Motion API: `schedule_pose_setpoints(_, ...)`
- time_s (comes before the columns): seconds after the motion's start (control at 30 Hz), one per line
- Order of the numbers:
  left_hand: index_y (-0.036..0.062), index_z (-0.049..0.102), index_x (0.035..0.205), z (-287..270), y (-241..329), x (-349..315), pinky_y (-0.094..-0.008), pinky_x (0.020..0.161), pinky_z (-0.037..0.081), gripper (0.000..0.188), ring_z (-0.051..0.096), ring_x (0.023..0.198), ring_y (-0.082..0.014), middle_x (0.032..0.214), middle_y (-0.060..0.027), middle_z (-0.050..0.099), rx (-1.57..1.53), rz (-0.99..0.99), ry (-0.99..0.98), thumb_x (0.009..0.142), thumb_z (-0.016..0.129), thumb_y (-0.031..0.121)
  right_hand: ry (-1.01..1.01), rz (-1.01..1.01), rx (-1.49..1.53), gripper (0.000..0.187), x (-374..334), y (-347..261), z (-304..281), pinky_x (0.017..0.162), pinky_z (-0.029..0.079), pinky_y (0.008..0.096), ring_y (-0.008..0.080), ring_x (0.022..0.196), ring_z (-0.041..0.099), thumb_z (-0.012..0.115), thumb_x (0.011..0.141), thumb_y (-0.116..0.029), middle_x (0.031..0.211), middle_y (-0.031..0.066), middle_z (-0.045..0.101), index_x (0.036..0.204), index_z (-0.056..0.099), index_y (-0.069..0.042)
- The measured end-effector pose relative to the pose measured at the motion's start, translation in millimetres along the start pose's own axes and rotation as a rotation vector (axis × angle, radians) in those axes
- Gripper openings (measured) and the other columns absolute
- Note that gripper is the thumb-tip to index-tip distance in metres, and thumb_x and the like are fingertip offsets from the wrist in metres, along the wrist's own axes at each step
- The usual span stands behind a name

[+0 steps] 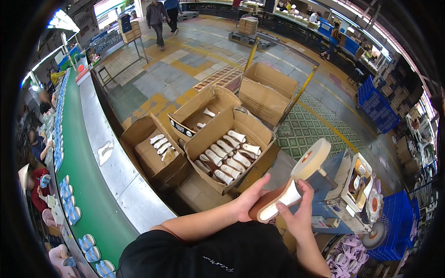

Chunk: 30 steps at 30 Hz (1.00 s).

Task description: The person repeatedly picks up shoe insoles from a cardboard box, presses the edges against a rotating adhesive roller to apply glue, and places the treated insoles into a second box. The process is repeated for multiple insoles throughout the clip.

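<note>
A brown wedge shoe sole (271, 198) with a white side or underside lies between my two hands, in front of my chest. My left hand (251, 200) cradles the brown end, its thumb raised along the edge. On the white end, my right hand (299, 211) grips with thumb and fingers on either side. Just beyond the sole stands a pale buffing wheel (311, 158) on a shaft; whether the sole touches it I cannot tell. Several similar white and brown soles (225, 157) lie in rows in an open carton (204, 178) beyond my hands.
More open cartons (139, 134) stand around that one, some with soles inside. At left runs a green conveyor (99, 185) with blue sandals (69, 204) along it. A machine body (340, 208) bears a white tray (359, 180) at right. Lilac shoe parts (347, 255) are heaped below, beside blue crates (391, 222).
</note>
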<state>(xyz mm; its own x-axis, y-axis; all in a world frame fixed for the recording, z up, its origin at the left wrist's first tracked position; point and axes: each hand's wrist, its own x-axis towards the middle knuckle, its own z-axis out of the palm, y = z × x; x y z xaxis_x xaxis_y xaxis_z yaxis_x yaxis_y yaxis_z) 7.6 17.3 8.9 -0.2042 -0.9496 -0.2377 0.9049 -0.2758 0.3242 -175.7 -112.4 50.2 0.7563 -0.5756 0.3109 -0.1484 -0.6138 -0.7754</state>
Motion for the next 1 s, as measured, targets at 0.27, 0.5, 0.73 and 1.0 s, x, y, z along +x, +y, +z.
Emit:
schedule_pose_setpoints(0.27,-0.0024,0.056,0.162,17,9,0,-0.0411,0.098,0.066,0.106,0.079,0.118,-0.0248,0.145,-0.0177,0.075,0.022,0.075,0.115,0.108,0.044,0.088,-0.114,0.094,0.455,0.105,-3,19,7,0.128,0.046,0.0505,0.0328,0.158,0.049,0.09,0.097,-0.01,0.169,0.022,0.044,0.178,0.024,-0.003)
schedule_pose_setpoints(0.5,-0.006,0.06,0.158,21,14,3,-0.0374,0.107,0.059,0.095,0.076,0.121,-0.0223,0.141,-0.0157,0.077,0.304,0.33,0.229,0.117,0.035,0.076,-0.183,0.248,0.545,0.111,-3,13,-9,0.126,0.045,0.0531,0.0321,0.154,0.052,0.086,0.097,-0.008,0.169,0.0182,0.045,0.183,0.016,-0.011)
schedule_pose_setpoints(0.73,-0.0115,0.063,0.155,10,13,13,-0.0356,0.112,0.055,0.099,0.073,0.127,-0.02,0.141,-0.0161,0.077,0.508,0.199,0.206,0.118,0.032,0.076,-0.103,0.121,0.289,0.073,0,26,-21,0.119,0.049,0.0477,0.026,0.15,0.054,0.083,0.104,-0.013,0.163,0.0134,0.054,0.168,0.05,-0.005)
schedule_pose_setpoints(1.0,-0.0021,0.073,0.133,-39,2,51,-0.0303,0.094,0.06,0.046,0.072,0.108,-0.0123,0.12,-0.0078,0.078,0.563,-0.015,0.101,0.114,0.074,0.039,-0.139,0.505,0.619,0.022,-33,118,-26,0.099,0.056,0.031,0.0122,0.108,0.07,0.077,0.111,-0.011,0.115,0.0023,0.077,0.13,0.072,-0.001)
